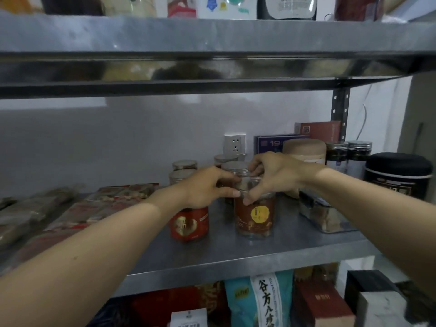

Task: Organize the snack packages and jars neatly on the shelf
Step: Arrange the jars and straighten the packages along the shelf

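Note:
A clear jar with brown contents and a yellow label (256,217) stands near the middle of the grey metal shelf (236,253). My left hand (207,187) and my right hand (271,175) both grip its clear top rim from either side. To its left stands a red jar with gold print (190,224), partly under my left wrist. Behind them stand several silver-lidded jars (185,165). Flat red snack packages (103,204) lie in a pile on the left part of the shelf.
At the right stand a beige-lidded tub (305,149), two dark jars (346,153), a black round container (398,175), a clear box (323,215) and boxes against the wall. A wall socket (234,143) sits behind. The upper shelf board (212,62) hangs low overhead. Bags and boxes fill the shelf below.

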